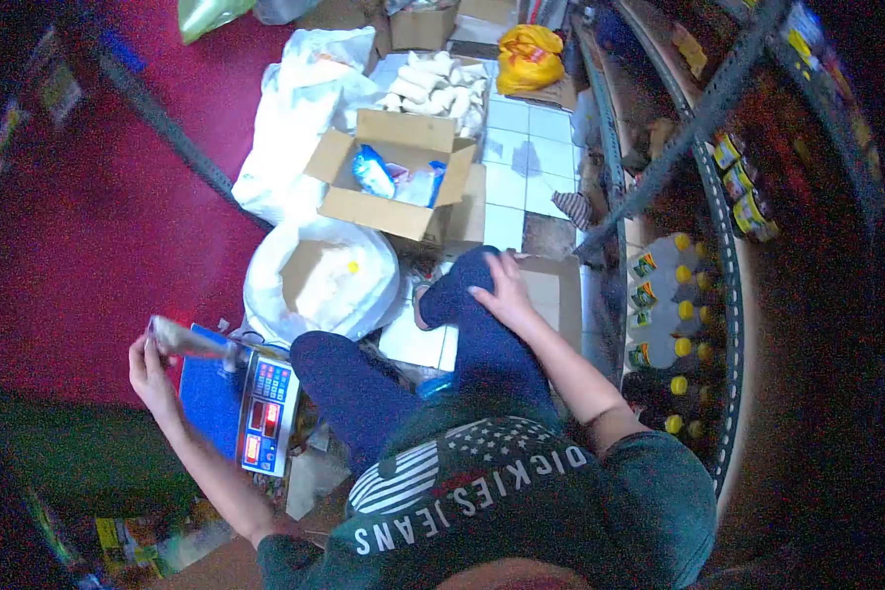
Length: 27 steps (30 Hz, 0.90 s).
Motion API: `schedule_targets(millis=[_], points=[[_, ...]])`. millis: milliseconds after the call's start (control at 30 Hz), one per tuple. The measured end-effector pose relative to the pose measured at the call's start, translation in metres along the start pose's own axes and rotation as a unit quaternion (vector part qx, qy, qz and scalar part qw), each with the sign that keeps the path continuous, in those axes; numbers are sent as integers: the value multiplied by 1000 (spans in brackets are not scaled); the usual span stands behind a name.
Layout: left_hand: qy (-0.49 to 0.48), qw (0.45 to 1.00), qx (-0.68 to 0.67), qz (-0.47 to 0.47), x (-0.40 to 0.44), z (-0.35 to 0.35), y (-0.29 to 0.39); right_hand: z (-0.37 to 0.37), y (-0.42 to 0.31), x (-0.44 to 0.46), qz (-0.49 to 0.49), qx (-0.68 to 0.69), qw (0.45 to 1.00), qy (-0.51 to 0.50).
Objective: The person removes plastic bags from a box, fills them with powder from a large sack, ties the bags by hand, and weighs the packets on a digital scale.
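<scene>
My left hand (151, 376) is closed on a small plastic bag (182, 338) with pale contents, held over the far end of a digital scale. The scale (206, 403) has a blue platform, a white keypad panel and red lit displays. My right hand (506, 292) lies with fingers stretched on my right knee, holding nothing. In front of my legs stands a large white sack (369, 313), its mouth rolled open. Pale material fills it, with a small yellow thing (353, 267) on top.
Beyond the sack is an open cardboard box (379, 209) with blue packets. Several filled white bags (433, 84) lie behind it, near a yellow plastic bag (531, 61). A metal shelf with yellow-capped bottles (664, 300) runs along the right. A red surface (88, 265) is at left.
</scene>
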<state>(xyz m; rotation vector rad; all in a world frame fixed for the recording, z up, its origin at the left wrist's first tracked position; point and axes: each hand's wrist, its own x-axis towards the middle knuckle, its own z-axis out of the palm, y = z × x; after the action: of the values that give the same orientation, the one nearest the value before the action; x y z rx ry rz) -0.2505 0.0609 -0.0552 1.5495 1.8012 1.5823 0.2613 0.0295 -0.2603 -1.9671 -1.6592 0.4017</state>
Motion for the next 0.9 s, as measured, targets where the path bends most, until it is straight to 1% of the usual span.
schedule_targets(millis=[67,100,133,200,267,333,400,433,467,533,600,633,700,733,767,800,867,900], points=[[-37,998,-52,-9,-7,44,40,-24,-40,5,-156,68,985,-14],[-69,996,-62,15,-12,66,60,-32,-64,7,-211,96,973,-10],[-104,992,-69,34,-20,87,77,-44,-87,7,-230,101,967,-24],[-173,978,-114,32,-36,132,103,-65,-119,7,-301,127,945,12],[-262,944,-201,-10,-35,192,127,-99,-133,29,-340,133,928,78],[-332,929,-158,45,-53,236,160,-126,-137,37,-326,120,927,141],[-394,892,-221,2,-78,275,187,-154,-121,45,-299,127,923,208],[-433,873,-223,11,-87,292,196,-156,-101,54,-320,86,897,292],[-473,852,-224,20,-98,305,200,-166,-87,50,-315,105,892,308],[-522,812,-261,6,-119,328,210,-197,-74,30,-246,73,934,250],[-557,784,-273,2,-142,353,206,-199,-48,12,-193,46,952,232],[-574,774,-268,15,-152,362,204,-195,-36,4,-158,69,956,235],[-596,757,-266,34,-182,390,180,-187,-8,-15,-85,91,973,197],[-615,747,-249,53,-192,396,172,-182,3,-25,-44,104,977,179],[-653,736,-164,67,-197,397,165,-172,17,-34,8,108,987,121],[-653,739,-134,95,-201,396,156,-159,28,-41,55,142,982,116],[-650,742,-67,153,-201,381,135,-123,73,-54,67,53,993,79],[-623,751,-33,215,-197,374,116,-103,89,-63,80,66,992,69]])
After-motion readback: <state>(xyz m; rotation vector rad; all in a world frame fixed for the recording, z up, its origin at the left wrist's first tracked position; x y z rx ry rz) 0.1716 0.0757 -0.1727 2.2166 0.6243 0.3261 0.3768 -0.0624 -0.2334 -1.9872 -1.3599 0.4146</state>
